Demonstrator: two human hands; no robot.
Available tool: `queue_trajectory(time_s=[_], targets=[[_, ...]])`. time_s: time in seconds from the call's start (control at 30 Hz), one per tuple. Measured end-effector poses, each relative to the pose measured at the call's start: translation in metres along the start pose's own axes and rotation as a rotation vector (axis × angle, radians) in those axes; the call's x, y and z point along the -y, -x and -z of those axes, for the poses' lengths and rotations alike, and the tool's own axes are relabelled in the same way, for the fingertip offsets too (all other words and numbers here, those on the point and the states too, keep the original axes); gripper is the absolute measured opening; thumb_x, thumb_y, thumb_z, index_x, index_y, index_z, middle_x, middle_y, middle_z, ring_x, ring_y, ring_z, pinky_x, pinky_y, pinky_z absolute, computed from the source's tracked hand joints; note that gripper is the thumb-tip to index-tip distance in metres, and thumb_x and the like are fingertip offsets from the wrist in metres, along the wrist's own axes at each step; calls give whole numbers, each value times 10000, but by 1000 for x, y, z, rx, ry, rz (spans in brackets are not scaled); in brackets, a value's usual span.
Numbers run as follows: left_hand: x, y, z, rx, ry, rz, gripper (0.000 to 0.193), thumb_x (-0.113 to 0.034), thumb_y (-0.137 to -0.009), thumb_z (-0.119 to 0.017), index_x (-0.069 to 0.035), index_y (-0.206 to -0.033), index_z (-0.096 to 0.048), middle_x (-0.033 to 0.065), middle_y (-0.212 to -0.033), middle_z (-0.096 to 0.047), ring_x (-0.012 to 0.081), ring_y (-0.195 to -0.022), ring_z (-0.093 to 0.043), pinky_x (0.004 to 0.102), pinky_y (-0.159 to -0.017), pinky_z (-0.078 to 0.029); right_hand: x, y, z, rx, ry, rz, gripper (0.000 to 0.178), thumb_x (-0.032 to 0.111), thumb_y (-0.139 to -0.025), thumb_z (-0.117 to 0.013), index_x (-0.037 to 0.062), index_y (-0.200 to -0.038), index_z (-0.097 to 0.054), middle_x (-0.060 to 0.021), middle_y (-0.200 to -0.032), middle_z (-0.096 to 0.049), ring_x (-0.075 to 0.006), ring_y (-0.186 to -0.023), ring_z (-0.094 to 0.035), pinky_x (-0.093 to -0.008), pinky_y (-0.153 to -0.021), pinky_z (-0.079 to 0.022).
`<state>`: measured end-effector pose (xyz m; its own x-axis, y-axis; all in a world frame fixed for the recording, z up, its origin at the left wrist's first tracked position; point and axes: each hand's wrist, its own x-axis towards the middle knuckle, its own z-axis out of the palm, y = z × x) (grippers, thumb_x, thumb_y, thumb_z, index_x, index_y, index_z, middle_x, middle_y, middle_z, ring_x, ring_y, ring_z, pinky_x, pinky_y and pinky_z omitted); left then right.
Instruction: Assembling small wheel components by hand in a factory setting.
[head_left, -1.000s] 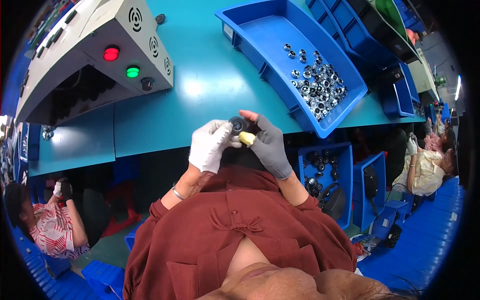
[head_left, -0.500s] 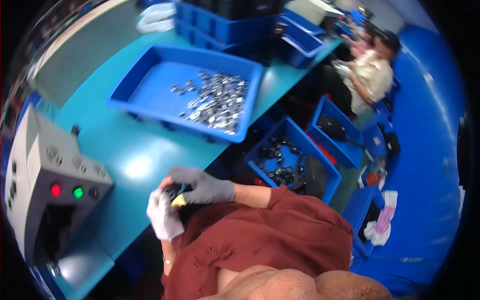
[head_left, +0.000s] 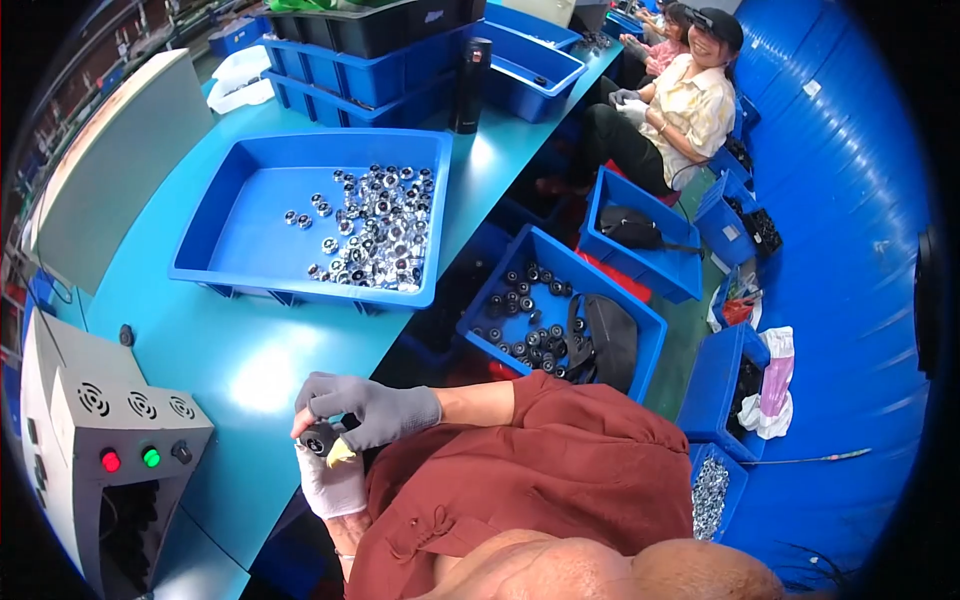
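Both of my hands come together at the front edge of the teal table, close to my dark red clothing. My left hand, in a white glove with some bare fingertips, is closed round a small black round part with a ringed face. My right hand, in a grey glove, curls over the top of the same part with its fingers closed on it. A pale yellow, cloth-like piece sticks out between the hands, beside the part. Which hand grips the yellow piece is hidden.
A blue tray with many shiny round parts stands ahead. At left is a grey machine with red and green lights. A blue bin at right holds black round parts and a black bag. Beyond are stacked bins, a black bottle and a seated co-worker.
The view has shifted, so the tray and bins sit further left. My hands stay together; the black part's ringed face now shows more plainly, with the grey-gloved fingers curled above it.
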<state>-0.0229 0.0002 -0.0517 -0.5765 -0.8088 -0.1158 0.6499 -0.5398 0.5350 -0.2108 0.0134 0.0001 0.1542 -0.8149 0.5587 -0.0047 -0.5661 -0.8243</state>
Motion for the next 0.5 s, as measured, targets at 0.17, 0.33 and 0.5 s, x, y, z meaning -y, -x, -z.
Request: queue_trajectory(time_s=[0.17, 0.33, 0.5], targets=[[7, 4, -5, -74, 140, 104, 415, -414, -1017, -593, -128, -1317, -561, -1, -1257, -614, 188, -1123, -589, 392, -964, -506, 5, -6, 0, -19, 18, 39, 366, 106, -676, -720, 42, -1035, -681, -65, -975, -625, -267, -993, -563, -366, -869, -475], [-10, -9, 7, -14, -546, 41, 455, -338, -1055, -531, 19, -1338, -524, 117, -1251, -606, 201, -1118, -598, 375, -959, -504, -2, -4, 8, -54, 265, 102, 348, 79, -576, -670, 39, -920, -632, -76, -931, -620, -307, -927, -549, -404, -801, -473], [-13, -6, 4, -77, -1451, -198, 389, -285, -1070, -492, 22, -1294, -572, 83, -1225, -625, 170, -1067, -604, 332, -908, -507, 1, -5, 5, -48, 469, 177, 341, 136, -607, -694, 62, -930, -613, -70, -946, -609, -306, -930, -552, -418, -804, -463]])
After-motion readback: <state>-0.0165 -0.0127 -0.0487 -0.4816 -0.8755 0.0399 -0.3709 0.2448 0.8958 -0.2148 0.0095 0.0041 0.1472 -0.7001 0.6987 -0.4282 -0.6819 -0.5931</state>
